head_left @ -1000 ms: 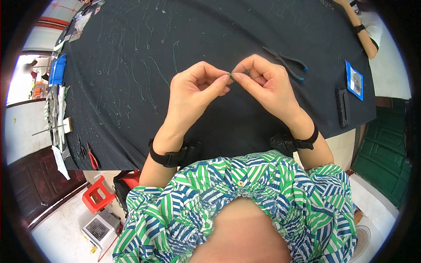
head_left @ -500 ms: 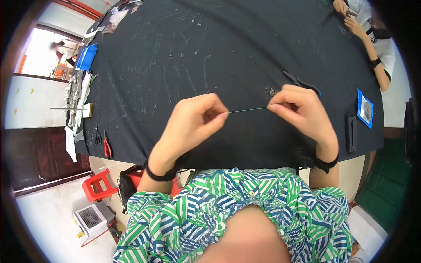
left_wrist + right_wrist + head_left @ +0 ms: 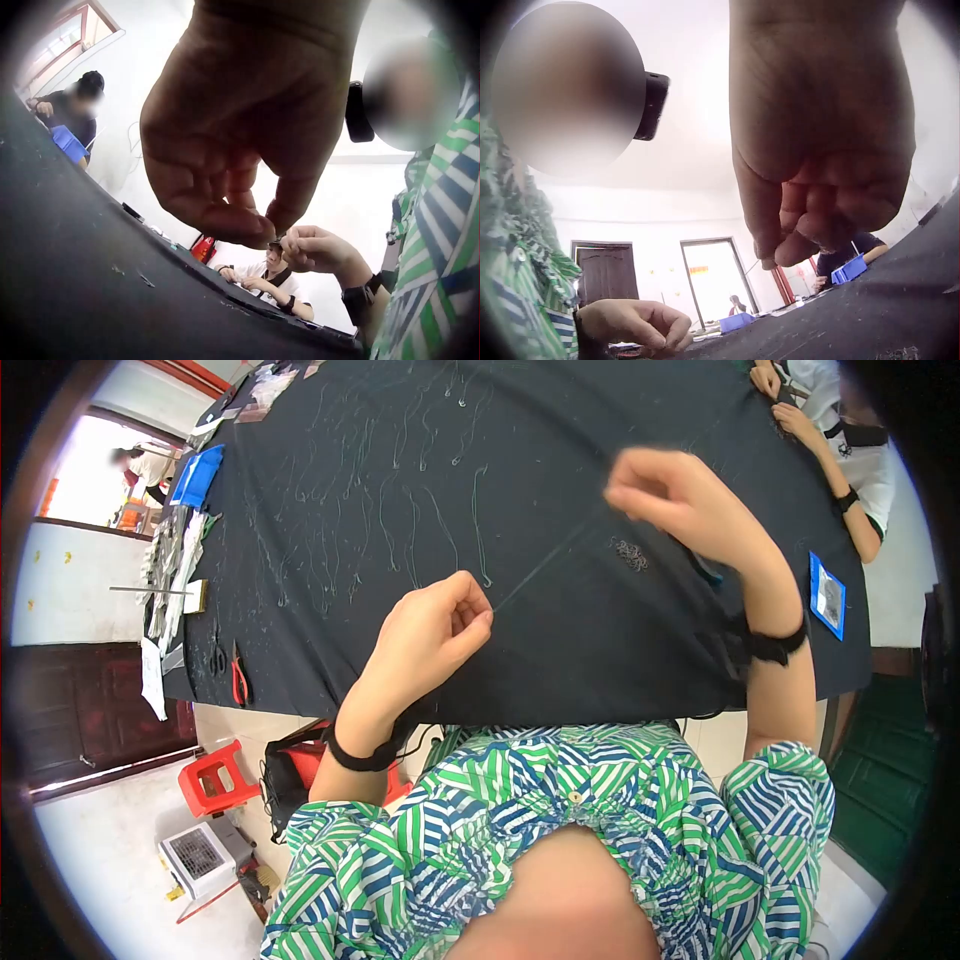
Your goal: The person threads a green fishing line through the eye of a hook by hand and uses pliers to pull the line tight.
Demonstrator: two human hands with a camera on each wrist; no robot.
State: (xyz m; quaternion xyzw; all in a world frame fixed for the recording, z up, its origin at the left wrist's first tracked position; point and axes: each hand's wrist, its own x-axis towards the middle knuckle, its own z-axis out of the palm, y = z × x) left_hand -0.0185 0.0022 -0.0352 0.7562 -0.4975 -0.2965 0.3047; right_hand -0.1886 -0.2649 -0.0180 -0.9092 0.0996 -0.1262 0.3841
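Black cloth lay before us, strewn with loose threads. Above it ran our thin green thread; pulled too hard, we judged, it could snap or slip free, and if it sagged it might snag the dark pile nearby. Our left hand pinched it between thumb and forefinger; our right hand, curled but blurred, appeared to pinch it farther along.

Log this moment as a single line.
left hand: pinches thin thread | right hand: pinches thread | thread: straight, slanting between hands | dark pile: on black cloth
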